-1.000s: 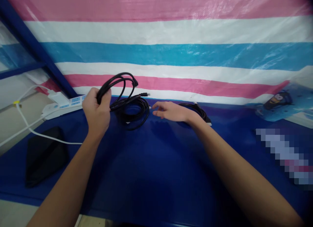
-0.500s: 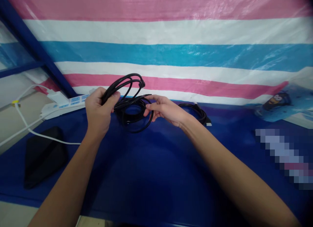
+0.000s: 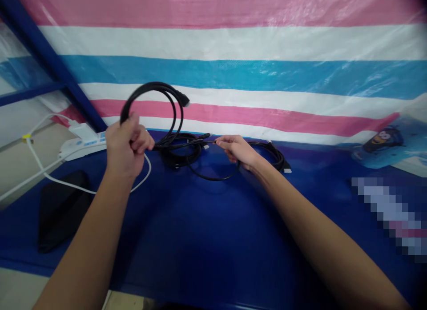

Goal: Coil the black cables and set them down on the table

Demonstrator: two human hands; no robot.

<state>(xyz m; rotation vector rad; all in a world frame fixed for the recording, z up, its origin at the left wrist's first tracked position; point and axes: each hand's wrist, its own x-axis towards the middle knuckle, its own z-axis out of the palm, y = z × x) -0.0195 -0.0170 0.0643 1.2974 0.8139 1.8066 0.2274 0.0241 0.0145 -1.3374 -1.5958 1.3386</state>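
Note:
My left hand (image 3: 125,145) is closed around a looped bundle of black cable (image 3: 150,86), whose loops arch up above the fist and end in a black plug (image 3: 182,98). From the fist several strands run right, and my right hand (image 3: 236,149) pinches one between thumb and fingertips, holding it fairly taut. A loose loop of it sags below the right hand. Behind these strands a coiled black cable (image 3: 176,158) lies on the blue surface. Another coiled black cable (image 3: 278,156), with a pale-tipped connector, rests just right of my right hand.
A white power strip (image 3: 76,148) with a plugged-in adapter and white cord stands at the left. Nearer me lies a flat black case (image 3: 62,212). On the right are a blue plastic bag (image 3: 383,141) and a pixelated item (image 3: 390,212). A striped sheet (image 3: 233,74) hangs behind the blue table (image 3: 207,239).
My hands have moved apart, the left going left and the right going right. The strand between them is now drawn straighter, and the loops above the left fist stand higher.

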